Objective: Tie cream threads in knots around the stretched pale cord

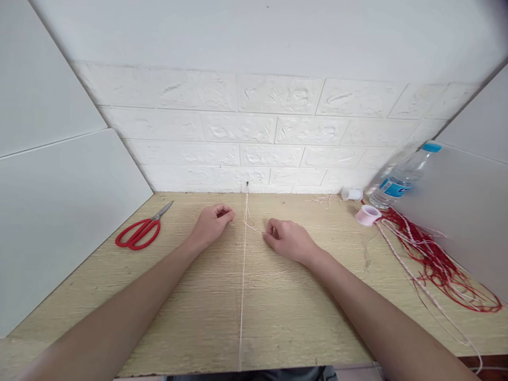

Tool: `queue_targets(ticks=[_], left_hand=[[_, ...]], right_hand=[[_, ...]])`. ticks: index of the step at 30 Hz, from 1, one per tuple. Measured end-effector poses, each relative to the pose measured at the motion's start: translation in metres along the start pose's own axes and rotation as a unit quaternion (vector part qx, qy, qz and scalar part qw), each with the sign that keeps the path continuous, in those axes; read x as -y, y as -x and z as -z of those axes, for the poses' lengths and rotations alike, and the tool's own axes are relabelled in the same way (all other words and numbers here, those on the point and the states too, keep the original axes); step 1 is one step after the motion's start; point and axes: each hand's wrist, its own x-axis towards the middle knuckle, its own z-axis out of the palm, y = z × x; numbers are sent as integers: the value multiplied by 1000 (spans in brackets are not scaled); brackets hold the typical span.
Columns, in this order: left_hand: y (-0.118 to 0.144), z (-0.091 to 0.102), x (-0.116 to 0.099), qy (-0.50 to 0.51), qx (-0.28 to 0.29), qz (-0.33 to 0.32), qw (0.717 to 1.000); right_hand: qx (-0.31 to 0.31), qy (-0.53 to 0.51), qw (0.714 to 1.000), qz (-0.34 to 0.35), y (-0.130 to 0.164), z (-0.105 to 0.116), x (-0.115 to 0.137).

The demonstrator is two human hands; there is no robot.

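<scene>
A pale braided cord (246,203) hangs from a small dark fixing point (247,183) at the foot of the wall. From it, long straight strands (242,296) run taut toward the table's front edge. To the right of the cord, my right hand (291,241) pinches a thin pale thread (256,230) that branches off it; a loose tail curls on the wood below. On the other side, my left hand (212,225) has thumb and forefinger closed together. Fine thread (196,214) loops out behind that hand and shows at its fingertips, though the grip itself is partly hidden.
Red-handled scissors (138,234) lie at left. Toward the right are a white spool (351,194), a pink thread spool (368,215), a water bottle (399,182) and a heap of red cords (440,259). White boards (71,222) flank the wooden table (190,323); a brick-patterned wall (222,127) closes the back.
</scene>
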Motion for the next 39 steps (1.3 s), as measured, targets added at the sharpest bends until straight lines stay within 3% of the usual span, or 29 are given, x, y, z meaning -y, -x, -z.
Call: queue_targets(ticks=[15,24,39], left_hand=[[5,-6,-4,-78,40,-8,996],[7,-9,-6,-148,20,-76,986],[10,-12,-9,-137,60,-96,984]], right_hand=[[1,13,1000,-1,0,0,1],[6,21,1000,-7,0,0,3],[5,23,1000,-7,1,1,4]])
